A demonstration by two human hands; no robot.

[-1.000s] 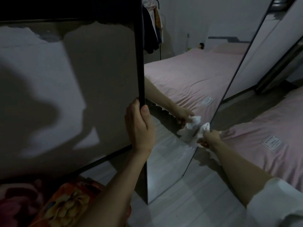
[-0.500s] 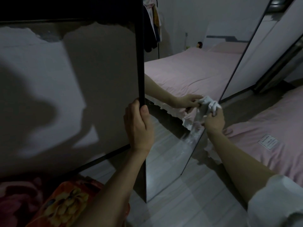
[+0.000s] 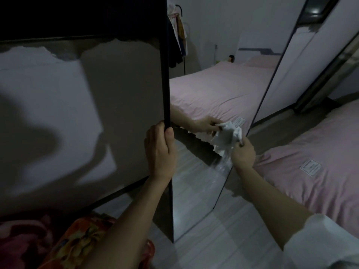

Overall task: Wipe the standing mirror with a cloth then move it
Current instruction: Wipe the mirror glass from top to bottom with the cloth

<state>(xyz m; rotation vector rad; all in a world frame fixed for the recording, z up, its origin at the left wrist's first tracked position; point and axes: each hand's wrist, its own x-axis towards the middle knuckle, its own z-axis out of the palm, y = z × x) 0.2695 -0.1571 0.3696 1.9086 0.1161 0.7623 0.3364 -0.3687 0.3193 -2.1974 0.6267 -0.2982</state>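
The standing mirror [image 3: 204, 90] has a thin dark frame and stands on the floor, angled away from me. Its glass reflects the pink bed and my own arm. My left hand [image 3: 160, 150] grips the frame's left edge at mid height, thumb on the front. My right hand [image 3: 242, 154] holds a crumpled white cloth [image 3: 225, 141] pressed against the glass close to the mirror's right edge. A smeared streak shows on the glass just below the cloth.
A bed with a pink cover [image 3: 314, 156] lies right of the mirror. A grey wall panel [image 3: 77, 113] fills the left. A floral blanket [image 3: 73, 243] lies at the lower left. Pale floor [image 3: 233, 239] runs in front of the mirror, and a sliding door [image 3: 320, 61] stands behind it.
My right hand swept the cloth up along the mirror's right side, then came back down and slightly left. My left hand kept its grip on the frame.
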